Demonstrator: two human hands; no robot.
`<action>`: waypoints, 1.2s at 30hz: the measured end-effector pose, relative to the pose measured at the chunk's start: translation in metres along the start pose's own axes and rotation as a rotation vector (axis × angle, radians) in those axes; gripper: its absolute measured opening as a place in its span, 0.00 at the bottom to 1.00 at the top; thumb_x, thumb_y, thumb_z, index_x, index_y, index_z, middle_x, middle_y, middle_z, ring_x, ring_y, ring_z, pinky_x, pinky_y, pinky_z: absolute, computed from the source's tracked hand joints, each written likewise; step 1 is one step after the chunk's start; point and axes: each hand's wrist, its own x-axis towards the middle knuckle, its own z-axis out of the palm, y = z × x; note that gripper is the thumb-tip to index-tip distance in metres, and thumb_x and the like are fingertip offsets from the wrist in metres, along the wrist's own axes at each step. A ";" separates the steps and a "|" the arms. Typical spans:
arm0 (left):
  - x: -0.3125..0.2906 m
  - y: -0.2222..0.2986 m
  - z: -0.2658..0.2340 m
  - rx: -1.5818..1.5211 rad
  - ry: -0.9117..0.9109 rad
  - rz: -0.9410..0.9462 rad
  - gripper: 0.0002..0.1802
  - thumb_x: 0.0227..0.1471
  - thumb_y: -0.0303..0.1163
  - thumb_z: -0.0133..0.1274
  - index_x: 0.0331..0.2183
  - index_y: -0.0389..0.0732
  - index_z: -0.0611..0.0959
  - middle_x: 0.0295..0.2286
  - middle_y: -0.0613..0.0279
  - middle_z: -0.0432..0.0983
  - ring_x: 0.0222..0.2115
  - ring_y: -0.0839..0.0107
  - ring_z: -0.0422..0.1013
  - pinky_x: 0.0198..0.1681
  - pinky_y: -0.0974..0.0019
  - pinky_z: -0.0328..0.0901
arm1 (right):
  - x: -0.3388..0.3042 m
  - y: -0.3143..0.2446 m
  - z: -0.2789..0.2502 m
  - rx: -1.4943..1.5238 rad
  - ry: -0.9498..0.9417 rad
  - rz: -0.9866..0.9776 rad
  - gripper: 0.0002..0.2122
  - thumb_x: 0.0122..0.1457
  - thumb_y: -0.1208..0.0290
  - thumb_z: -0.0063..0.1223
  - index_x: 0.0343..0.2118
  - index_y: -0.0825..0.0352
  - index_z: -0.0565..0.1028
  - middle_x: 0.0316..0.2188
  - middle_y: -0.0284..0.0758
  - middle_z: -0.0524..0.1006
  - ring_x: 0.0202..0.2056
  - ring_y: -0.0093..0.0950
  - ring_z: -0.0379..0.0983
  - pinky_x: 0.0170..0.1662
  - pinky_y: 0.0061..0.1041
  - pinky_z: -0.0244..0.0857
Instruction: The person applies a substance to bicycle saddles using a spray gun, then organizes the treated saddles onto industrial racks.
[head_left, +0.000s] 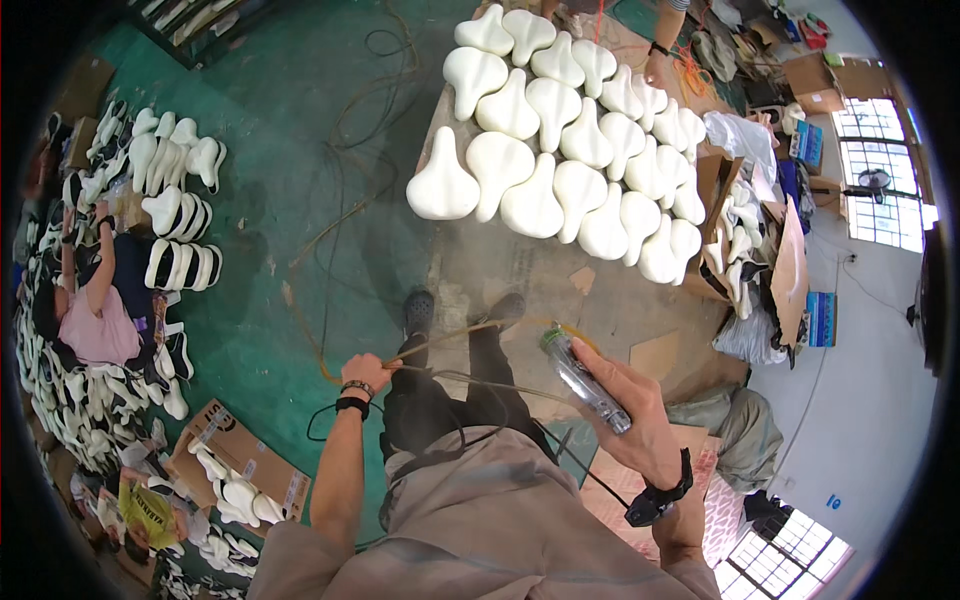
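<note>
My left hand (pixel 366 374) is closed round a thin yellowish hose (pixel 440 338), in front of my legs. The hose arcs to the right toward the tool in my other hand. My right hand (pixel 635 408) grips a clear, slim cylinder with a green end (pixel 585 380), tilted with that end pointing away from me; its exact kind I cannot make out. Beyond my hands, a table (pixel 436 140) bears rows of white bicycle saddles (pixel 503 170), laid close together. Neither hand touches them.
More hose (pixel 372 120) snakes across the green floor. At the left, a person in pink (pixel 100 325) sits among piled saddles, near a cardboard box (pixel 225 435). Another person's hand (pixel 657 68) is at the table's far side. Boxes of saddles (pixel 742 230) stand at the right.
</note>
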 end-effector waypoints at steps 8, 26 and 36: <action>0.010 0.026 0.036 0.098 0.037 0.105 0.34 0.47 0.66 0.51 0.30 0.41 0.87 0.33 0.46 0.80 0.38 0.47 0.76 0.41 0.50 0.71 | -0.017 0.026 -0.021 0.053 -0.025 -0.033 0.34 0.43 0.88 0.54 0.59 0.64 0.68 0.35 0.45 0.77 0.33 0.44 0.75 0.38 0.34 0.69; -0.007 0.142 0.102 0.086 0.102 0.058 0.23 0.46 0.56 0.54 0.32 0.46 0.87 0.34 0.51 0.81 0.38 0.49 0.76 0.40 0.50 0.70 | -0.040 0.150 -0.093 0.051 0.177 -0.012 0.31 0.46 0.87 0.58 0.57 0.66 0.69 0.36 0.45 0.77 0.34 0.42 0.76 0.38 0.31 0.69; -0.024 0.204 0.141 -0.029 0.086 -0.040 0.29 0.46 0.64 0.52 0.31 0.48 0.86 0.33 0.49 0.80 0.37 0.46 0.75 0.40 0.48 0.70 | -0.038 0.201 -0.122 -0.027 0.147 -0.175 0.34 0.43 0.81 0.58 0.60 0.64 0.66 0.29 0.41 0.73 0.30 0.42 0.72 0.33 0.37 0.68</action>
